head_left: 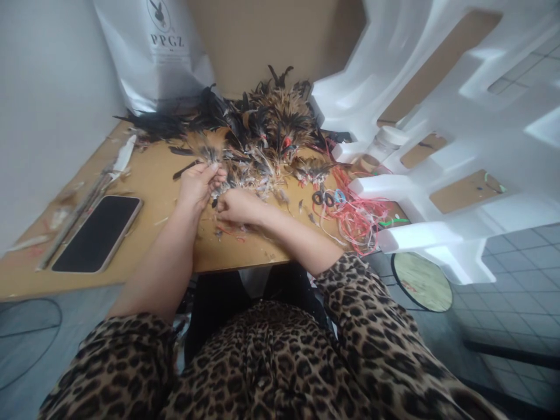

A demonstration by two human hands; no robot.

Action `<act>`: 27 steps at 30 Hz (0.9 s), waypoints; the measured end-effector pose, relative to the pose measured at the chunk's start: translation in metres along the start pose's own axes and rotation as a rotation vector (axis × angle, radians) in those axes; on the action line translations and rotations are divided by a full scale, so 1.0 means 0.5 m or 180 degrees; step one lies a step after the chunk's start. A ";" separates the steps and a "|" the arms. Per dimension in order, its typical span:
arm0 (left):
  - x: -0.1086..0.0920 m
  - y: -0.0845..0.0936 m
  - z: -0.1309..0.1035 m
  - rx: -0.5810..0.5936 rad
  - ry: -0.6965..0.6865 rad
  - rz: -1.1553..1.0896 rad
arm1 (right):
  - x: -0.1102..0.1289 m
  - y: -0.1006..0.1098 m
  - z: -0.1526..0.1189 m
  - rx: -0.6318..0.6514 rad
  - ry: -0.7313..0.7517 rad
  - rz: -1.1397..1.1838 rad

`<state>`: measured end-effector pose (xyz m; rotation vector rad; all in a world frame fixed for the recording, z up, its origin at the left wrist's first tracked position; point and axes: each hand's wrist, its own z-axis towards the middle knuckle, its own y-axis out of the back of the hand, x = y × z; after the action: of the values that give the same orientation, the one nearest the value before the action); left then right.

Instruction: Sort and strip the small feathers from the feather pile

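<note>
Left hand [195, 184] pinches brown feather bundle [206, 143], long axis forward; right hand [240, 206] curled just nearside, can't tell its grip.

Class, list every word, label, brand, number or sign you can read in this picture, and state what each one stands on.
"PPGZ": dark capitals on the shiny silver-white plastic bag.
Dark rabbit-head sign: same bag, above those letters.
Small print beneath "PPGZ": too small and blurred to read.
Dark-screened rectangular phone: no text visible.
</note>
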<state>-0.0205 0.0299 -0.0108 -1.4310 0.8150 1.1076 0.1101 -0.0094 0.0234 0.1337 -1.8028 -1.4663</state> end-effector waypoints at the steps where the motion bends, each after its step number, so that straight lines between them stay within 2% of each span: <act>1: 0.000 0.002 0.002 0.0022 -0.0013 -0.0074 | 0.004 -0.004 0.009 -0.0020 -0.0061 -0.0105; 3: 0.000 0.005 0.005 0.0049 -0.0036 -0.0243 | 0.000 -0.003 0.026 -0.0003 -0.0006 0.0084; 5: -0.004 0.008 0.008 0.0047 0.0010 -0.0419 | -0.020 0.009 0.040 0.0006 0.0265 0.0855; 9: -0.020 0.017 0.008 0.0098 0.0270 -0.0722 | -0.080 0.044 0.054 -0.0092 -0.0160 0.2399; 10: -0.024 0.020 0.008 0.0158 0.0355 -0.0808 | -0.094 0.050 0.055 -0.0022 -0.0196 0.2654; 13: -0.033 0.029 0.009 0.0355 0.0554 -0.1052 | -0.127 0.055 0.055 -0.0183 -0.0258 0.3366; 15: -0.037 0.035 0.008 0.0471 0.0639 -0.1208 | -0.139 0.051 0.055 -0.0289 -0.0246 0.3568; 19: -0.044 0.036 0.003 0.0686 0.0576 -0.1378 | -0.150 0.040 0.058 -0.0664 -0.0234 0.3107; 24: -0.043 0.019 -0.015 0.0726 0.0372 -0.1016 | -0.149 0.031 0.053 -0.1605 -0.0070 0.1469; 27: -0.034 0.008 -0.020 0.0749 0.0414 -0.0700 | -0.139 0.032 0.046 -0.1745 0.0186 0.1023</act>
<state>-0.0277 0.0181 0.0034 -1.3660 0.8279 0.7331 0.1492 0.0510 0.0018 -0.3680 -1.2479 -1.6356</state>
